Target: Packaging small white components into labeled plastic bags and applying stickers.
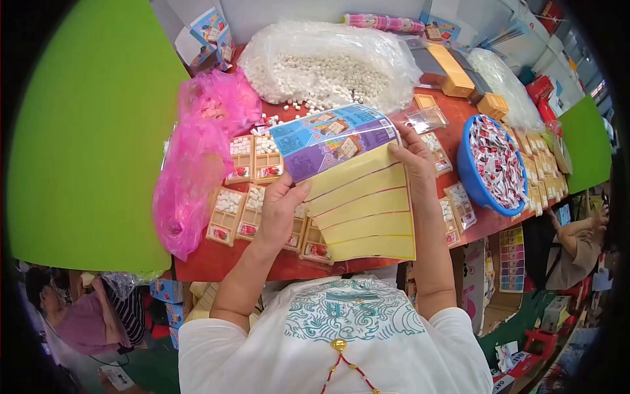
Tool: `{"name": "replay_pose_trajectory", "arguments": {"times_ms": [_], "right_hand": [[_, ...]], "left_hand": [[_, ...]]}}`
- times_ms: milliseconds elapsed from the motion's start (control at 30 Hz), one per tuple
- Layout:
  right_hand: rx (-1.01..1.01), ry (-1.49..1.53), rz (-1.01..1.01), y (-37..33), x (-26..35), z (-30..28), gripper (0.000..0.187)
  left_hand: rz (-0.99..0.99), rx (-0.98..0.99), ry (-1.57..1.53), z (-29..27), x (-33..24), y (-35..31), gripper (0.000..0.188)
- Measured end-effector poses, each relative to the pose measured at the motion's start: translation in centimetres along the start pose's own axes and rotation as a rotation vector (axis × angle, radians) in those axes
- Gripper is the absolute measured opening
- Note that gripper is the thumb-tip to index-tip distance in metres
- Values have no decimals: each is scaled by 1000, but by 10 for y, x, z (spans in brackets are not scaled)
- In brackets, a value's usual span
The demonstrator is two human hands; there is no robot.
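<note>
Both my hands hold a sticker sheet tilted over the front of the red table. Printed blue and purple labels cover its top end, which curls over; below them is bare yellow backing crossed by thin coloured lines. My left hand pinches the left edge near the purple label. On the right edge, my right hand grips with the thumb on top and the fingers behind. Under and beside the sheet lie small wooden trays with white cubes and red-printed packets in their compartments. The sheet hides part of them.
A large clear bag of white cubes lies at the back. Crumpled pink plastic is on the left; a blue basin of small packets stands on the right. Wooden boxes are stacked behind. Other people sit at both sides.
</note>
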State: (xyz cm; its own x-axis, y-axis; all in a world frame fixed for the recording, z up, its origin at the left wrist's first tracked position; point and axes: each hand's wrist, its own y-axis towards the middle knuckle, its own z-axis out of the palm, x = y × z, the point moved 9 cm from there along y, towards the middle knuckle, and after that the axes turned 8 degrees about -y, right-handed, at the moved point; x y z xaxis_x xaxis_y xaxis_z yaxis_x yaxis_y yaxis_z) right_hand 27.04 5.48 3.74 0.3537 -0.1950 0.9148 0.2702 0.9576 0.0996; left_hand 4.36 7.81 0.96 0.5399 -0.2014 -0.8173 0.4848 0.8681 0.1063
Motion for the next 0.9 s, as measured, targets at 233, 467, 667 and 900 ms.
{"name": "replay_pose_trajectory", "arguments": {"times_ms": [233,467,667,900], "right_hand": [[-10,0,-12,-3,-10,-17,39],[-84,-423,-48,-3,-21,-24,32],[-357,-1974,-874,-46,47,68,31],[135,-1269,-729,-59,28,125,25]], "left_hand": [[-3,-89,-97,-1,0,-13,14],[58,-146,-48,-9,-12,-13,10],[97,-161,83,-15,-12,-7,10],[74,-43,350,13,-21,-6,11]]}}
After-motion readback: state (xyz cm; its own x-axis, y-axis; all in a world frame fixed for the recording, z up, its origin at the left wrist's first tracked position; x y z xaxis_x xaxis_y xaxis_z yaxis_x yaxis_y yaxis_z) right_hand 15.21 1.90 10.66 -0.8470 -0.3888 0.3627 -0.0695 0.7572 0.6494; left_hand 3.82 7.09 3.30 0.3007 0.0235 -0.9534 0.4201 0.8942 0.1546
